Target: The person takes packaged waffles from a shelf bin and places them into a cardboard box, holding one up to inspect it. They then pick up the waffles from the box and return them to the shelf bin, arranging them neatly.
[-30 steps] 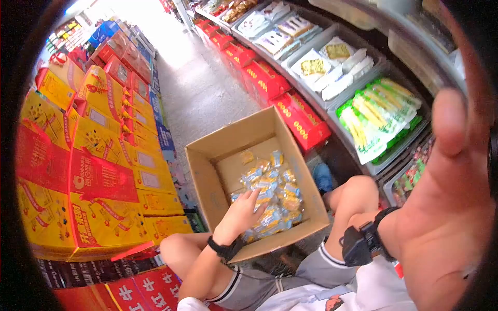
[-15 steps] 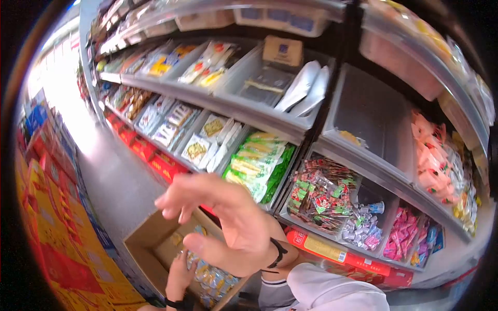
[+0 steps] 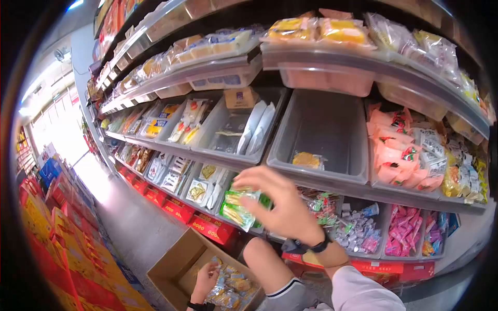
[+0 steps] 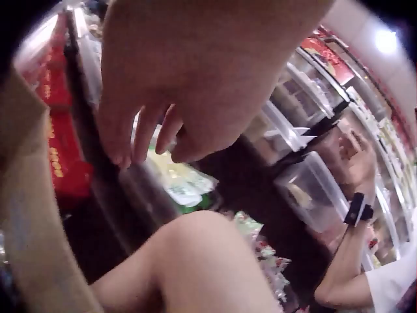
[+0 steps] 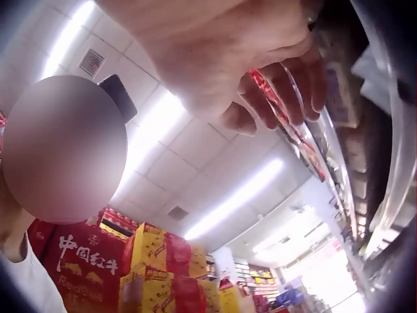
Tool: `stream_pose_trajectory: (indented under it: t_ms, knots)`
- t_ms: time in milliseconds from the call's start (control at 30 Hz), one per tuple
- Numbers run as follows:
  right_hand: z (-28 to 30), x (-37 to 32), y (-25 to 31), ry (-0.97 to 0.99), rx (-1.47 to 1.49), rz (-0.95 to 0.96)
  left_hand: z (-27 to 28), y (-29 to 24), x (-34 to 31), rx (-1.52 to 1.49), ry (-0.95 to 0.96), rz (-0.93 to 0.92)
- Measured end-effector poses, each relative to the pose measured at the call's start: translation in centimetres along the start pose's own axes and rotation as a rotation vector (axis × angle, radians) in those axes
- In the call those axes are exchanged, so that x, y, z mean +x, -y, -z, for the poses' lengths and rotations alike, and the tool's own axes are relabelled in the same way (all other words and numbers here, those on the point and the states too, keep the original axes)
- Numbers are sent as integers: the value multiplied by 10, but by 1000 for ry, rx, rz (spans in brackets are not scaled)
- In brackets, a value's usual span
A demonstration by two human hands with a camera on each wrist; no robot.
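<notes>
In the head view my right hand [image 3: 275, 205] is raised in front of the shelves, fingers loosely bent and nothing held. The right wrist view also shows this hand [image 5: 241, 72] with its fingers relaxed. My left hand [image 3: 206, 280] is over the open cardboard box [image 3: 174, 259], which holds several small clear-and-blue wrapped snack packets [image 3: 233, 282]. Fingers of the left hand [image 4: 189, 85] hang loosely in the left wrist view, with no item visible in them. Beyond the right hand, a grey plastic bin [image 3: 327, 124] contains a wrapped snack [image 3: 308, 159] at its front.
Bins of pink packets [image 3: 397, 150], pink candies [image 3: 403, 228] and green-bagged snacks [image 3: 239, 207] line the shelves. A shelf edge [image 3: 332, 52] juts out above. Red boxes [image 3: 212, 228] stand along the floor; stacked yellow and red cartons [image 3: 78, 249] rise at left. My bent knee [image 3: 264, 264] is beside the box.
The head view has turned right and up towards the shelves. My right hand has moved from close to the camera out towards the shelf bins. The left hand stays over the box.
</notes>
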State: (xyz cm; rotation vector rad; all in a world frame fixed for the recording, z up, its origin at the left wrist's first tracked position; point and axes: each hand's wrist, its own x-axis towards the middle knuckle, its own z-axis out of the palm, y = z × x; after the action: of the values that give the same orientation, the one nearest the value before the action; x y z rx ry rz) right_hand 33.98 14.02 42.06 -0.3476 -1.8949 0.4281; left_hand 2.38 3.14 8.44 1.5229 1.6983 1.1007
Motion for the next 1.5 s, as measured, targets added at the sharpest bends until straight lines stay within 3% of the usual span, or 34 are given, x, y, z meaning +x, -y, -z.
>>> stream_pose_trajectory:
  t_ms: [33, 167, 233, 300, 333, 467, 500, 600, 667, 767, 833, 933, 1033, 1200, 1333, 1433, 1500]
  knots:
    - [23, 3, 0, -1, -71, -20, -5, -2, 6, -79, -14, -17]
    - [86, 26, -8, -76, -174, -162, -16, -137, 54, -77, -101, -362]
    - [115, 34, -7, 75, -504, -341, -22, -256, 70, -132, -53, -470]
    - [128, 38, -24, 210, -568, -494, -34, -320, 78, -147, -62, -659]
    - [130, 40, -35, 280, -602, -573, -40, -346, 80, -134, -78, -746]
    - [129, 50, -66, 497, -763, -575, -70, -406, 104, 72, -368, -1055]
    - [123, 56, -61, 568, -794, -618, -78, -411, 112, 147, -427, -1121]
    - [122, 65, -94, 832, -881, -719, -105, -402, 134, 210, -343, -924]
    - [125, 67, -111, 941, -894, -774, -111, -391, 138, 305, -331, -917]
    - [132, 60, -101, 795, -856, -885, -110, -380, 132, 361, -361, -989]
    - [133, 60, -93, 766, -928, -841, -108, -375, 128, 360, -370, -1028]
    - [137, 59, -92, 698, -813, -878, -99, -373, 130, 316, -263, -1010]
    - [142, 68, -122, 800, -955, -882, -95, -374, 134, 244, -191, -955]
    - [127, 64, -87, 632, -685, -889, -91, -374, 131, 218, -167, -939]
    - [116, 58, -65, 483, -786, -624, -93, -366, 131, 146, -176, -944]
    - [122, 47, -45, 308, -1059, -150, -77, -365, 116, -67, -165, -920]
    - [114, 40, 4, 177, -940, -67, -60, -361, 99, -216, -166, -853]
